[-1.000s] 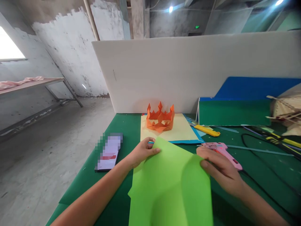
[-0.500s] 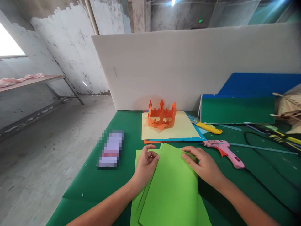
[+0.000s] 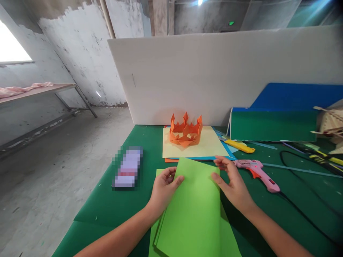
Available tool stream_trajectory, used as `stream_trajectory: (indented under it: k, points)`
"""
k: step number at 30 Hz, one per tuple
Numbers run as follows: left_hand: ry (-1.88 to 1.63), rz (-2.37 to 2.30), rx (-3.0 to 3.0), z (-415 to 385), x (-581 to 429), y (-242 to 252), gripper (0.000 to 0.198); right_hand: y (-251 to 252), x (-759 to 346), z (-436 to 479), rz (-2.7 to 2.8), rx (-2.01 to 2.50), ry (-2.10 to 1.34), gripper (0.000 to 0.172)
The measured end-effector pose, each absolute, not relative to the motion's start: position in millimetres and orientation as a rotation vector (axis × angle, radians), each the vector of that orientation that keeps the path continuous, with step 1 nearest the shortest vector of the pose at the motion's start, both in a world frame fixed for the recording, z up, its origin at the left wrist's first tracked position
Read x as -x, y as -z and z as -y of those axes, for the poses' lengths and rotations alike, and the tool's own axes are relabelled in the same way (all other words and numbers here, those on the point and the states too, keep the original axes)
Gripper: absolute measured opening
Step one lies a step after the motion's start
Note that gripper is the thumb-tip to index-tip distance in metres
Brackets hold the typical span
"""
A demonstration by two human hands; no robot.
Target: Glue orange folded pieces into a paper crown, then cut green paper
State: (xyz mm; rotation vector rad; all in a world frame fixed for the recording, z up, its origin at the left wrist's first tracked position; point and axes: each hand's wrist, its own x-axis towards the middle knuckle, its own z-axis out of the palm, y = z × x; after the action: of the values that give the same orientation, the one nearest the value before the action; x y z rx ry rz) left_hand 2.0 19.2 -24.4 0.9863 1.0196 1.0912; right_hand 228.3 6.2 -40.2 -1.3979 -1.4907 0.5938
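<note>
Head camera: from my remote seat I watch two bare hands work over a dark green tabletop (image 3: 107, 210). I see the left hand (image 3: 162, 189) pinching the upper left edge of a bright green paper piece (image 3: 194, 210), thumb in front and fingers tucked behind. I find the right hand (image 3: 234, 184) loosely spread at the opposite edge, its thumb lying over the paper's border and its fingertips parted from the thumb; contact there I cannot confirm. That paper is at the near middle, tilted above a flat bright green sheet (image 3: 230, 235); whether it is folded or several layers, I cannot tell.

Beyond the hands I see a pointed orange paper crown (image 3: 185, 139) standing on a cream paper sheet (image 3: 214, 148). Just beside the right hand I have a pink glue gun (image 3: 264, 175) with a black cord, and behind it a yellow-handled cutter (image 3: 239, 146). Left of the left hand lies a pixelated phone (image 3: 127, 167).
</note>
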Motion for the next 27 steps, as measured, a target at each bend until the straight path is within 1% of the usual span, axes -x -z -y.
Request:
stream_trajectory:
  k: [2,4,6,8,10,13,16,22,27]
  points:
    - [-1.13,-1.015,-0.93,-19,-2,22,0.041,40,-225,-6,1.286,1.344,-0.863,0.067]
    - [-1.159,-1.025,-0.904,-17,-2,21,0.039,38,-218,0,1.112,1.281,-1.215,0.075]
    - [-1.163,-1.025,-0.918,-15,-2,21,0.038,33,-209,9,0.987,1.215,-1.509,0.079]
    - [-1.157,-1.036,-0.975,-13,-2,23,0.037,28,-201,17,0.898,1.192,-1.662,0.079]
    - [-1.16,-1.064,-1.046,-14,0,25,0.036,26,-196,22,0.831,1.199,-1.697,0.077]
    - [-1.174,-1.103,-1.123,-16,3,29,0.034,28,-196,21,0.782,1.197,-1.654,0.076]
    - [-1.157,-1.122,-1.154,-17,5,32,0.032,30,-198,16,0.773,1.21,-1.609,0.081]
    - [-1.117,-1.099,-1.118,-17,5,35,0.034,32,-196,15,0.795,1.247,-1.577,0.093]
    - [-1.127,-1.105,-1.127,-16,5,36,0.034,34,-195,14,0.802,1.245,-1.575,0.094]
